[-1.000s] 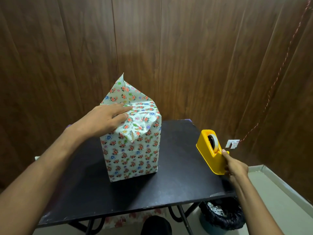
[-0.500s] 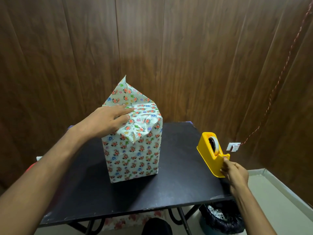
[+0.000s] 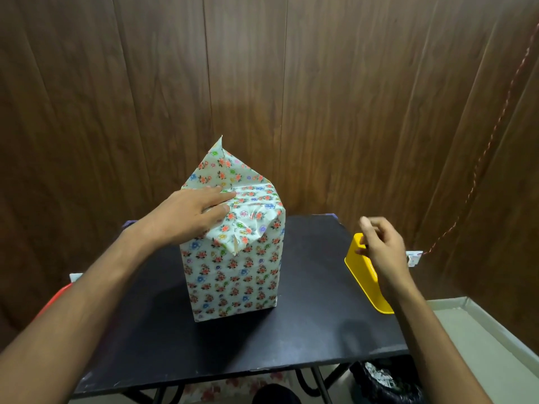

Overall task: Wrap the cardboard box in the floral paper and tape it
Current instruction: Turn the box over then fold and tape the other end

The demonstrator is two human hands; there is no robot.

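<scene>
The box wrapped in floral paper (image 3: 233, 272) stands upright in the middle of the black table (image 3: 320, 330). A pointed paper flap (image 3: 224, 167) sticks up at its far top edge. My left hand (image 3: 186, 214) lies flat on the folded paper on top, fingers straight, pressing it down. My right hand (image 3: 382, 249) hovers blurred just above the yellow tape dispenser (image 3: 364, 278) at the table's right edge. Its thumb and fingers are curled in a pinch, seemingly on a clear strip of tape that is hard to make out.
A wooden panel wall stands close behind the table. Below the table's front right corner sits a bin with a black bag (image 3: 382, 380). A red-white cord (image 3: 481, 153) runs down the right wall to a small white fitting (image 3: 414, 256).
My right hand has risen from the front end of the dispenser and moved up and left, pinched. My left hand stays pressed on the box top.
</scene>
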